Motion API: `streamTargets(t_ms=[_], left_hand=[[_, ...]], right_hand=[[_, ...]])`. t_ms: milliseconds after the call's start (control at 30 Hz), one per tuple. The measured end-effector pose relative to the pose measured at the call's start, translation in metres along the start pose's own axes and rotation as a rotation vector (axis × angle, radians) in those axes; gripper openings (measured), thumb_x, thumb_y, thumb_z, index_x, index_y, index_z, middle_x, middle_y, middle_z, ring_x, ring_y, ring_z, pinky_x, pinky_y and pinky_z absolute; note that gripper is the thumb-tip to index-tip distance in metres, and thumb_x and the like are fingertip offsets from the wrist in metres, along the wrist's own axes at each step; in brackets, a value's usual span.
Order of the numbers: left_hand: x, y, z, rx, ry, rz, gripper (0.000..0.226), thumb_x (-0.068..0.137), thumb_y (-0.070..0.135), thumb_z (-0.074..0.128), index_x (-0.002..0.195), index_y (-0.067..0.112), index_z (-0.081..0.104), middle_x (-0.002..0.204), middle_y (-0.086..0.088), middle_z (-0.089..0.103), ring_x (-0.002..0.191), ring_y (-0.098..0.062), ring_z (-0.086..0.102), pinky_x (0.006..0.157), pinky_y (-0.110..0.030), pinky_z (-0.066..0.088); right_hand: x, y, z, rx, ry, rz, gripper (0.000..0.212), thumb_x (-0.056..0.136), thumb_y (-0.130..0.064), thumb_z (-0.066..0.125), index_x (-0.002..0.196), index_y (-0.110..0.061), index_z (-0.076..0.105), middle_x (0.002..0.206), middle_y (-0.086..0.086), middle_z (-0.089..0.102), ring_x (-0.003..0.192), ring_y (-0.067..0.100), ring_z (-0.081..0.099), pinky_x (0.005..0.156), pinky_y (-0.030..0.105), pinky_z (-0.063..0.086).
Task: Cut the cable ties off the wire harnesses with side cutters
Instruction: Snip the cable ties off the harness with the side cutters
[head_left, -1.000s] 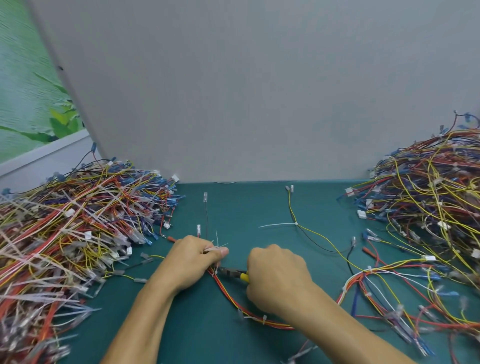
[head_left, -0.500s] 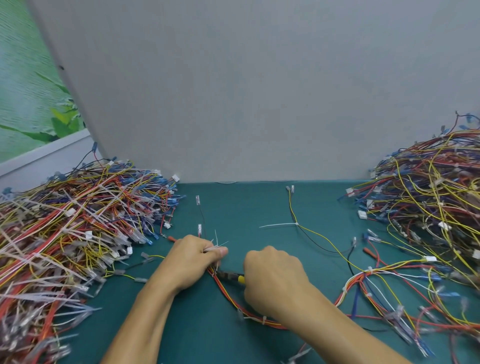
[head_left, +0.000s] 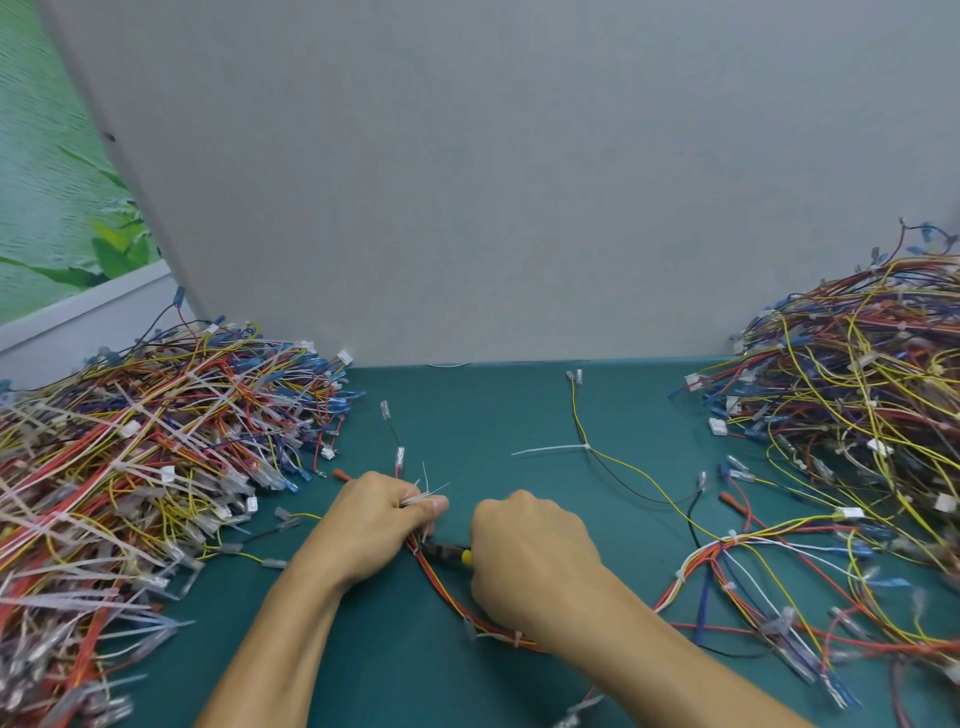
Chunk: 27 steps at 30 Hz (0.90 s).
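Wire harness (head_left: 447, 597) between hands, clear mat (head_left: 467, 415) beyond.

Teal table (head_left: 498, 410) — harness heaps left (head_left: 145, 457) and right (head_left: 852, 410), a loose yellow-black wire (head_left: 613, 462) between

Head view, close, looking down over table (head_left: 467, 415), edges perhaps warped.

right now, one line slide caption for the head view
Left hand pinches a wire bundle while right hand works side cutters between two wire piles.
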<state>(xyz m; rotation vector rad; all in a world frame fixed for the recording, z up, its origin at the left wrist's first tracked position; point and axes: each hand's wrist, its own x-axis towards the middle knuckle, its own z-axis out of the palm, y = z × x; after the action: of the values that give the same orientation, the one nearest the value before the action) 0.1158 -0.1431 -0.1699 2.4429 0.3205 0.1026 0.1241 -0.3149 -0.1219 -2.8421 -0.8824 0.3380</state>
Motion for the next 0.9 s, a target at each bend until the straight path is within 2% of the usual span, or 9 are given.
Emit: streamTargets(t_ms=[167,300,367,500,633,733,833,900], left_hand=[[0.001,0.000,0.001,-0.009,0.001,0.001,0.039,0.088,0.041,0.063,0.055,0.020,0.067,0.063,-0.004,0.067,0.054,-0.006,0.051,0.057,-0.024,0.037],[0.001,-0.001,0.000,-0.008,0.003,0.004,0.041,0.088,0.042,0.064,0.052,0.022,0.065,0.058,-0.003,0.064,0.049,-0.003,0.047,0.051,-0.019,0.034],[0.001,-0.001,0.000,-0.014,0.001,0.008,0.041,0.088,0.041,0.064,0.049,0.025,0.064,0.052,0.001,0.059,0.047,-0.002,0.045,0.049,-0.017,0.032],[0.003,-0.002,0.001,-0.019,0.005,0.008,0.043,0.088,0.040,0.064,0.048,0.025,0.063,0.046,0.010,0.055,0.045,0.000,0.045,0.049,-0.015,0.033],[0.003,-0.003,0.001,-0.014,0.019,0.012,0.042,0.088,0.041,0.063,0.049,0.025,0.063,0.044,0.012,0.054,0.046,0.002,0.047,0.050,-0.013,0.034],[0.003,-0.005,0.001,-0.088,0.050,0.011,0.040,0.090,0.038,0.062,0.053,0.024,0.066,0.045,0.009,0.052,0.044,-0.001,0.043,0.049,-0.017,0.032],[0.003,-0.003,-0.001,-0.229,0.117,-0.020,0.039,0.094,0.031,0.057,0.060,0.017,0.067,0.046,0.007,0.042,0.048,-0.010,0.037,0.056,-0.031,0.028],[0.003,0.002,-0.004,-0.442,0.150,-0.038,0.040,0.098,0.023,0.051,0.061,0.013,0.063,0.048,0.007,0.035,0.049,-0.015,0.030,0.055,-0.031,0.024]], right_hand=[[0.001,-0.001,0.000,-0.005,0.006,-0.009,0.021,0.085,-0.014,0.058,0.082,-0.017,0.038,0.108,0.011,0.055,0.102,0.033,0.057,0.068,0.034,0.036],[0.001,-0.002,0.002,-0.055,0.026,-0.044,0.031,0.088,-0.014,0.059,0.073,-0.015,0.032,0.108,0.012,0.055,0.101,0.034,0.059,0.067,0.035,0.036],[0.001,-0.002,0.002,-0.079,0.031,-0.060,0.039,0.088,-0.016,0.059,0.068,-0.015,0.027,0.108,0.012,0.055,0.100,0.034,0.060,0.066,0.035,0.035],[-0.001,-0.003,0.002,-0.113,0.027,-0.090,0.039,0.085,-0.012,0.061,0.067,-0.015,0.027,0.107,0.012,0.057,0.097,0.034,0.061,0.065,0.034,0.035],[-0.003,-0.004,0.002,-0.131,0.013,-0.104,0.028,0.084,-0.009,0.057,0.074,-0.017,0.033,0.108,0.012,0.056,0.100,0.034,0.060,0.066,0.034,0.034],[-0.005,0.002,0.004,-0.136,0.038,-0.075,0.016,0.087,-0.005,0.051,0.083,-0.018,0.042,0.109,0.012,0.058,0.102,0.034,0.060,0.066,0.033,0.033],[-0.006,0.022,0.003,-0.158,0.139,0.016,0.018,0.087,-0.007,0.050,0.101,-0.017,0.056,0.111,0.009,0.056,0.104,0.030,0.060,0.067,0.032,0.033],[-0.001,0.043,-0.001,-0.180,0.227,0.099,0.023,0.089,-0.010,0.048,0.110,-0.016,0.057,0.113,0.008,0.053,0.105,0.029,0.059,0.068,0.034,0.034]])
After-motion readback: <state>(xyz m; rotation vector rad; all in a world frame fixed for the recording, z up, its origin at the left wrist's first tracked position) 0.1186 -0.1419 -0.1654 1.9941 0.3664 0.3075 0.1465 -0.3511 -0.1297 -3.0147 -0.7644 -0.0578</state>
